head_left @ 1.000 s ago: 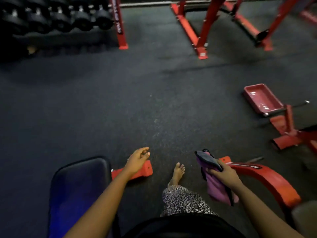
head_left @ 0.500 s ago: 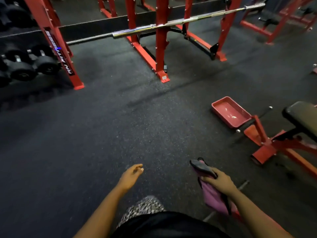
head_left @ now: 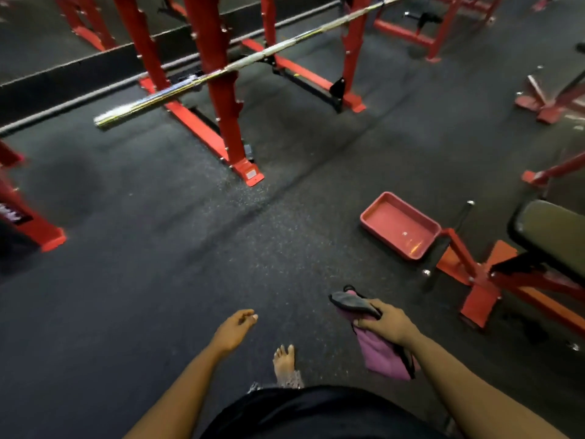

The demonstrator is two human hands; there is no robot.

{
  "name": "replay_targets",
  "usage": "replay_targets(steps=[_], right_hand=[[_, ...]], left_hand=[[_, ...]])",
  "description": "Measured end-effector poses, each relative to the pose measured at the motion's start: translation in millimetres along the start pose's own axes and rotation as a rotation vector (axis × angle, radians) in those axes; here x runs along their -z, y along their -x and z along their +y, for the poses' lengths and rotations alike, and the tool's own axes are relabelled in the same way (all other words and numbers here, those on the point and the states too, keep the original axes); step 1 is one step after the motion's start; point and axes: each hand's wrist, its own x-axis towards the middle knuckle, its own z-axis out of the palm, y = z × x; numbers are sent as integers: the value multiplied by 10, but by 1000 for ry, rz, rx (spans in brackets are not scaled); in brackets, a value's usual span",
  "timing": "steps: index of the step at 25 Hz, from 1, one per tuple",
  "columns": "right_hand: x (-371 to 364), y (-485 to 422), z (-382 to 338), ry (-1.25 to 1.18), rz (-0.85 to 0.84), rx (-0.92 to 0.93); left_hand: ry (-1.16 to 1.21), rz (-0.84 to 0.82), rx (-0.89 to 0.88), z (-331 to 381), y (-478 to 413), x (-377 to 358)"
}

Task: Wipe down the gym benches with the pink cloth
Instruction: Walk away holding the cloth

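While left hand (head_left: 235, 327) hangs loose, right hand (head_left: 387, 323) grips pink cloth (head_left: 378, 356).

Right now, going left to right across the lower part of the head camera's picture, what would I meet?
From the left: red rack foot → left hand, holding nothing → bare foot → pink cloth, gripped by the right hand → black bench pad.

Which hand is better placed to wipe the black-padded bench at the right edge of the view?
Right. The right hand grips the pink cloth and hangs on the side nearer the bench pad; the left hand holds nothing, fingers loosely curled, and is farther from it.
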Motion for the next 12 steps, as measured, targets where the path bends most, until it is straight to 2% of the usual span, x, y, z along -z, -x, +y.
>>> replay_targets(steps=[5,12], right_hand=[[770,-668,-12,-29,137,-205],[2176,-2125,153,26,182,-163]], left_hand=[[-115,-98,-154,1399,-1111,312],[-171,-188,-282,3051,-2333,114]])
